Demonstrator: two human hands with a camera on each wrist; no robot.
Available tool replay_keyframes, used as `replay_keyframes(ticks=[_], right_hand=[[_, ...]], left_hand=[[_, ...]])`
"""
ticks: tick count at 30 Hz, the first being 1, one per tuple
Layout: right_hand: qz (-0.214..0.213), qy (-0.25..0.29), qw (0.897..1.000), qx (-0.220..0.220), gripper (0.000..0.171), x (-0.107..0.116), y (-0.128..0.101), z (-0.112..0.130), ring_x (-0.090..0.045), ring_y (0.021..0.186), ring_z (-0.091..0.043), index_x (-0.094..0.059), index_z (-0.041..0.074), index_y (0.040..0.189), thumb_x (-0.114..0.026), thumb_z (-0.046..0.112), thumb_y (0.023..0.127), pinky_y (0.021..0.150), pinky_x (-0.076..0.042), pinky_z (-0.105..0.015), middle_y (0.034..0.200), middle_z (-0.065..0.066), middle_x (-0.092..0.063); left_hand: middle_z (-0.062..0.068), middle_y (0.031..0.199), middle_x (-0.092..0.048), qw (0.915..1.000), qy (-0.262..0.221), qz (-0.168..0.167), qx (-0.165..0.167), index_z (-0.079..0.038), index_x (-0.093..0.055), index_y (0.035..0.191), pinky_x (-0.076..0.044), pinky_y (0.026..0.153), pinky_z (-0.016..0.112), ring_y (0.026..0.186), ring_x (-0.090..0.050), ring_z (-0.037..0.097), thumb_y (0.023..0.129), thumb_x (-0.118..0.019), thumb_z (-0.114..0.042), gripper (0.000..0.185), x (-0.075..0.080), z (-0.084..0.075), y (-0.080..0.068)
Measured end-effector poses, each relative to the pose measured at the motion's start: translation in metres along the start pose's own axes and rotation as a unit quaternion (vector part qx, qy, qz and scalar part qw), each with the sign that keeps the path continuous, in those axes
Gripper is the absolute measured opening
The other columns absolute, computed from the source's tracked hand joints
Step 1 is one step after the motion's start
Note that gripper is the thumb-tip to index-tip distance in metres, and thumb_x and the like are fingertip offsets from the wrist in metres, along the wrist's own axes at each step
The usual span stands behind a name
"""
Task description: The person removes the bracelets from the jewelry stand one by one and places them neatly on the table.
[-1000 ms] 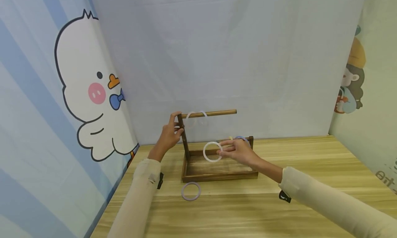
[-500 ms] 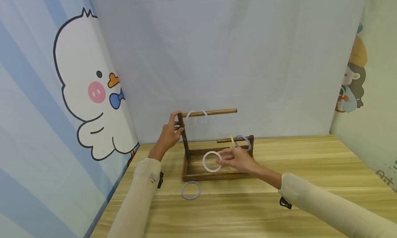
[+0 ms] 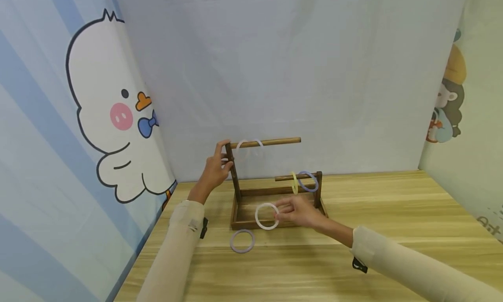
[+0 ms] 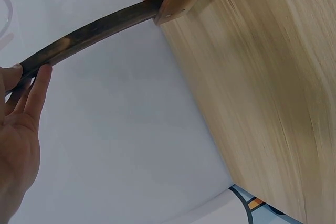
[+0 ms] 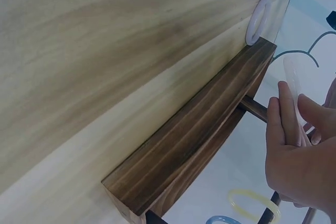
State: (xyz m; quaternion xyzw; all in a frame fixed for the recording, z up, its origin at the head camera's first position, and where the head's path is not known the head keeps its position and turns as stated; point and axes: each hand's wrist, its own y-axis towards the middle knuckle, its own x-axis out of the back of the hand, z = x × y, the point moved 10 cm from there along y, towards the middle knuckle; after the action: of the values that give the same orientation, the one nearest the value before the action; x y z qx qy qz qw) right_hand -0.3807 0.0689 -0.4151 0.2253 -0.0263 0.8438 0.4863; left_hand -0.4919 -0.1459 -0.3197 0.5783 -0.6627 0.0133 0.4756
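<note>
My left hand [image 3: 214, 171] grips the top of the tall dark post [image 3: 235, 179] of a wooden rack; the left wrist view shows thumb and fingers on either side of the post [image 4: 105, 29]. Between thumb and fingertips, my right hand [image 3: 298, 212] pinches a white bangle [image 3: 256, 216], held in front of the rack's tray [image 3: 255, 226]. The right wrist view has this bangle [image 5: 291, 74] nearly edge-on. Two pale bangles hang from the upper rod [image 3: 280, 141]. A yellow bangle [image 3: 294, 185] and a blue bangle [image 3: 313, 190] hang on the lower rod [image 3: 282, 178].
A purple bangle [image 3: 231, 241] lies on the wooden table [image 3: 298, 271] just in front of the rack. The upper rod's right end is free, as is the lower rod's left end. A pale curtain [image 3: 314, 74] stands close behind the rack.
My right hand has come down and toward me with the white bangle, uncovering the lower rod with its yellow and blue bangles. The left hand stays on the post.
</note>
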Motion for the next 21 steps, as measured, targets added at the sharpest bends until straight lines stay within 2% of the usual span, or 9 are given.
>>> replay_keyframes(ticks=[8, 16, 21], right_hand=[[0.015, 0.033, 0.999, -0.019, 0.041, -0.012, -0.004, -0.014, -0.075, 0.1, -0.038, -0.057, -0.02, 0.132, -0.07, -0.004, 0.096, 0.087, -0.064, -0.044, 0.109, -0.032, -0.072], [0.014, 0.033, 0.998, -0.042, 0.038, -0.019, -0.01, -0.025, -0.075, 0.1, -0.041, -0.059, -0.017, 0.132, -0.068, -0.005, 0.097, 0.087, -0.064, -0.039, 0.109, -0.031, -0.072], [0.022, 0.041, 0.998, -0.042, 0.037, -0.021, -0.011, -0.03, -0.075, 0.1, -0.04, -0.059, -0.017, 0.132, -0.067, -0.005, 0.098, 0.087, -0.064, -0.04, 0.109, -0.032, -0.072]], left_hand=[[0.031, 0.128, -0.066, 1.0, -0.005, 0.001, 0.009, -0.017, -0.027, 0.157, -0.064, 0.089, 0.046, 0.114, -0.07, 0.044, 0.101, -0.06, 0.008, 0.07, 0.0, 0.003, 0.0], [0.031, 0.129, -0.065, 0.9999, -0.007, 0.005, 0.015, -0.019, -0.026, 0.158, -0.064, 0.089, 0.045, 0.115, -0.069, 0.043, 0.101, -0.06, 0.008, 0.071, 0.0, 0.004, 0.0], [0.031, 0.128, -0.066, 0.9999, -0.007, 0.0, 0.009, -0.016, -0.028, 0.158, -0.064, 0.089, 0.047, 0.113, -0.07, 0.044, 0.1, -0.061, 0.009, 0.071, 0.001, 0.003, 0.0]])
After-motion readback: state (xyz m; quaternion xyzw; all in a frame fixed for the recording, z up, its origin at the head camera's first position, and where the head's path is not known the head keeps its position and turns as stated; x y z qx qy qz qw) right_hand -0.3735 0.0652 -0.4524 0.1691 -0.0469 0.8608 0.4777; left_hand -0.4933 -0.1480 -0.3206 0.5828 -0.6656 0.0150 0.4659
